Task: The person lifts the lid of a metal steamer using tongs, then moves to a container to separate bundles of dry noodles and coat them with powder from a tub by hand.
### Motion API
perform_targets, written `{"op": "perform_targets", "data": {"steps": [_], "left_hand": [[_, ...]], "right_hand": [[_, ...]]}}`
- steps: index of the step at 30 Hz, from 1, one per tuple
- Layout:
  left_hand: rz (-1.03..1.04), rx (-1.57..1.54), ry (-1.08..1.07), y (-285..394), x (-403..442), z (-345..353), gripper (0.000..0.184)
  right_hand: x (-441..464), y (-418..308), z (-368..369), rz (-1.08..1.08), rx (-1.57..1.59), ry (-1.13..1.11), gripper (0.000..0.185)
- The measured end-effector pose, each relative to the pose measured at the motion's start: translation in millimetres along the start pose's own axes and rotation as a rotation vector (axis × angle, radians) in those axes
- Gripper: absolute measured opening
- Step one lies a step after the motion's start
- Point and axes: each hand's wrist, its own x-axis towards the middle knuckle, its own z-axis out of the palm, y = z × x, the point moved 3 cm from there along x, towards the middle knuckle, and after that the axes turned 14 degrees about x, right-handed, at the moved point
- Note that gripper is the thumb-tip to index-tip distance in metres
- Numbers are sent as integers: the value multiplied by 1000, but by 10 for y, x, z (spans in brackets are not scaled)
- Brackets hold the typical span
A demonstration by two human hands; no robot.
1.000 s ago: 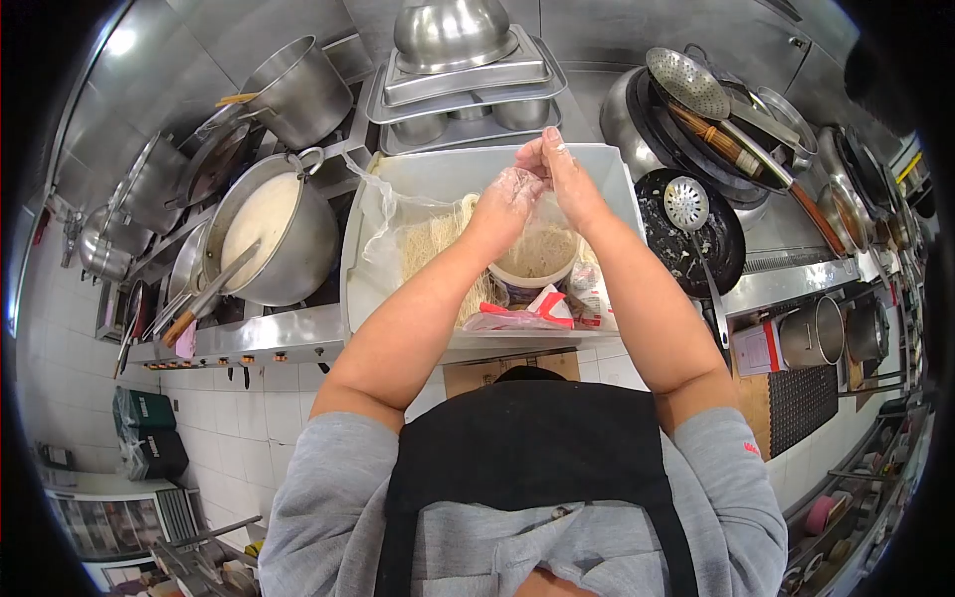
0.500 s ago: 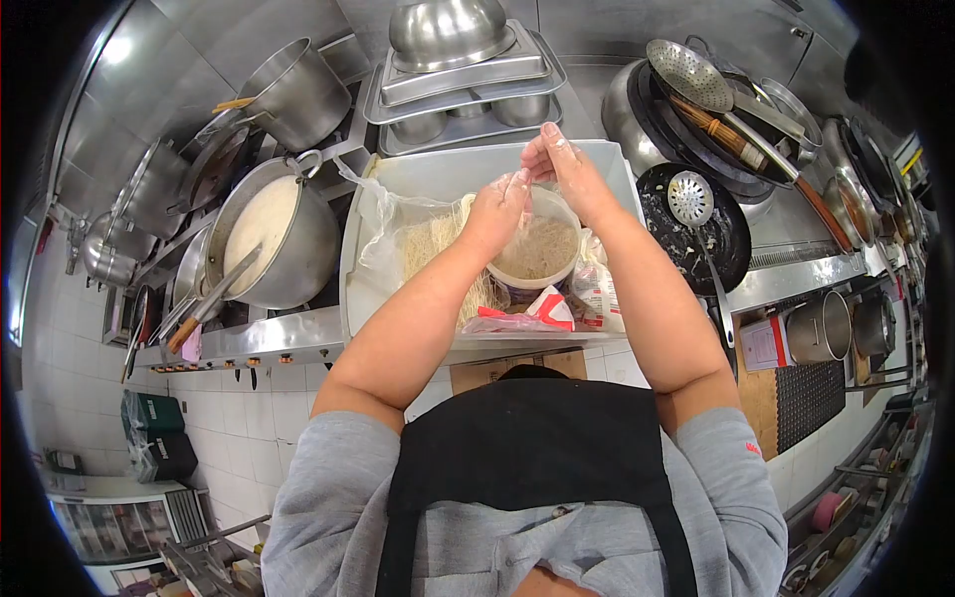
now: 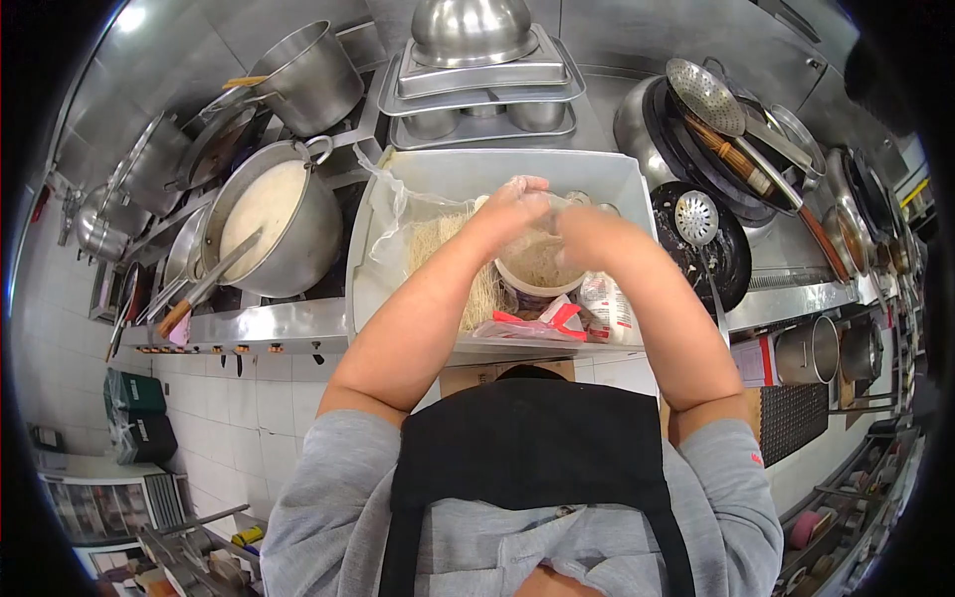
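Note:
My left hand [image 3: 513,211] is above the round tub [image 3: 529,291], its fingers stretched out and slightly blurred, with nothing visible in it. Facing it across a small gap, my right hand [image 3: 600,239] is smeared by motion over the tub's right side, and its fingers cannot be made out. Pale brownish contents show inside the tub. Dry thin noodles [image 3: 438,247] lie left of it in a clear plastic bag [image 3: 383,221]. In front are a red and white packet [image 3: 545,324] and a printed white bag [image 3: 606,306]. All sit in a large white bin [image 3: 607,171].
On the left stove stands a pot [image 3: 308,239] of whitish liquid with a wooden-handled utensil [image 3: 214,279]. A dark wok [image 3: 731,259] holding a slotted ladle [image 3: 696,219] is at right. Stacked trays [image 3: 482,95] under a steel bowl [image 3: 473,35] stand behind the bin.
Both hands were held close together, pale powder on them, above the tub. They have since separated and come lower, the right one moving fast. The view has shifted slightly.

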Motion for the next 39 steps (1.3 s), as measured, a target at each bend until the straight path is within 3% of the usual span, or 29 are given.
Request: {"op": "perform_targets", "data": {"steps": [5,7,9,16,20,22,23,25,31,38,39], "left_hand": [[-117,-68,-9,-33,65,-54,62],[-192,-50,-21,-105,106,-57,64],[-58,-180,13,-88,133,-60,60],[-54,-375,49,-58,97,-96,57],[-60,-314,30,-62,97,-111,57],[-42,-263,21,-79,125,-104,57],[-45,-282,27,-85,134,-105,56],[-48,-302,35,-77,123,-118,54],[-31,-278,32,-88,114,-94,55],[-38,-341,-10,-181,185,-126,56],[-60,-332,-31,-192,193,-131,57]], "right_hand": [[234,24,428,8,-337,-63,39],[201,-106,352,-31,-279,-70,55],[237,-85,301,-42,-181,-88,55],[423,133,194,-161,258,-5,52],[370,162,133,-69,241,-16,63],[233,9,203,34,-42,-95,77],[296,60,384,36,-41,-96,77],[469,118,696,-4,-422,124,93],[423,14,432,26,-214,-70,88],[446,144,377,43,40,-145,82],[456,152,368,-41,67,-106,81]]}}
